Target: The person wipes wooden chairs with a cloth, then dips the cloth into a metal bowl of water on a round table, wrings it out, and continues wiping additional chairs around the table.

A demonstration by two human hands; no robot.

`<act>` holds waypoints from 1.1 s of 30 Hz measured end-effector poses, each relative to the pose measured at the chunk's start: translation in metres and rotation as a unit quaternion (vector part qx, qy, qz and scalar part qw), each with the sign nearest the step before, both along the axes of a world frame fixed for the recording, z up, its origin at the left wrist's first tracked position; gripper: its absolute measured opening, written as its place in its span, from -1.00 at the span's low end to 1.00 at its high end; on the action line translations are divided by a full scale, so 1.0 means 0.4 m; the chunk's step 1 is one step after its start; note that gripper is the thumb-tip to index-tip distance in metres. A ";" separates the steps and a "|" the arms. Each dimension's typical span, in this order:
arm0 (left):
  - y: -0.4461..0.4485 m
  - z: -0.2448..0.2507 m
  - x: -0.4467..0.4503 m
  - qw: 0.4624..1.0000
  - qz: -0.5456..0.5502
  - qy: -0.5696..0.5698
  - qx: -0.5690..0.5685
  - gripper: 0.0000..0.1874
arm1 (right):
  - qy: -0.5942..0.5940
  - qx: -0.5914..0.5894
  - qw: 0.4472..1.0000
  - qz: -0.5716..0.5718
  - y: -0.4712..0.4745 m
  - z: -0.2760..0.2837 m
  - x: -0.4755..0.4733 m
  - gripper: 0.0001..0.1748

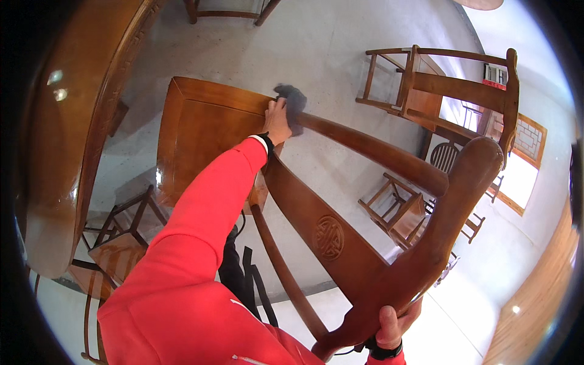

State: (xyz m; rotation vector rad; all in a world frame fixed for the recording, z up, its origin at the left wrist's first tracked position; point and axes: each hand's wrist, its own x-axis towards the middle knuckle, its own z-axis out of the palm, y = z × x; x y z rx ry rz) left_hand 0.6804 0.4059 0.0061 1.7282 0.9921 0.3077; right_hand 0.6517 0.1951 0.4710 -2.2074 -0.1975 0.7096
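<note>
Reaching down past the chair's back, my left hand (277, 122) presses a dark grey cloth (295, 107) around the foot of a round back post (369, 146), at the edge of the brown wooden seat (219, 121). The cloth is slightly blurred. My right hand (396, 325) grips the curved crest rail (456, 205) of the same chair near its lower end in view, thumb on the near side; its other fingers are partly hidden behind the rail. Between the posts runs a back splat (296, 196) with a carved round medallion (329, 237).
A large polished wooden table (68, 137) stands along the left. Other wooden chairs stand at the upper right (461, 86), lower left (121, 251) and right (401, 214), on a pale grey floor (319, 54). Part of another wooden piece shows at the top (228, 14).
</note>
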 end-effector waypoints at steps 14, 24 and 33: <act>-0.001 0.069 0.007 0.819 0.193 -0.267 -0.470 -0.68 | -0.045 0.044 0.995 0.077 -0.001 -0.023 -0.005 -0.20; -0.100 0.796 -0.265 0.813 -0.132 -0.515 -0.237 -0.54 | -0.042 0.115 0.975 0.187 -0.033 -0.073 0.052 -0.42; -0.525 0.761 -0.440 0.880 -0.163 -0.429 0.118 -0.56 | 0.053 0.226 0.952 0.197 -0.027 -0.119 0.098 -0.51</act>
